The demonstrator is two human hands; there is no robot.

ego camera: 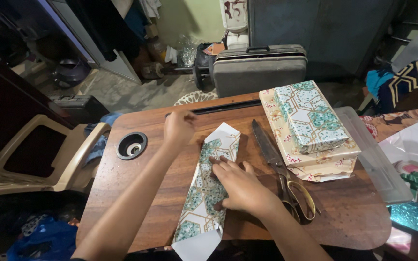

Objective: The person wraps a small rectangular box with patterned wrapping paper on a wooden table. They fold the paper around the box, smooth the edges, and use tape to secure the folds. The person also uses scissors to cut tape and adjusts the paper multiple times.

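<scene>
Two hands work one parcel point(208, 186), a long flat thing half wrapped in white paper printed with teal and gold hexagons, lying lengthwise on the wooden counter point(141, 203) with its near end hanging past the edge.

Risk: the paper is held by pressure alone, and I see no tape on the fold. If my right hand point(240, 186) slides, I judge the flap would spring open and the crease drift off line. The overhanging near end could tip the parcel toward my lap if I lean on it. The scissors point(286, 179) lie just beside my right wrist, blades pointing away; a careless sweep could knock them or catch my forearm.

Grip, right: fingers spread nearly flat, palm down, pressing the paper against the parcel's middle; nothing is pinched.

Grip, left: my left hand point(180, 126) hovers above the far end of the parcel, near its pointed fold. It is blurred, so I cannot tell whether the fingers pinch anything.

Two finished parcels point(310, 128) sit stacked to the right, apart from my hands; a round cup hole point(131, 145) lies to the left.
</scene>
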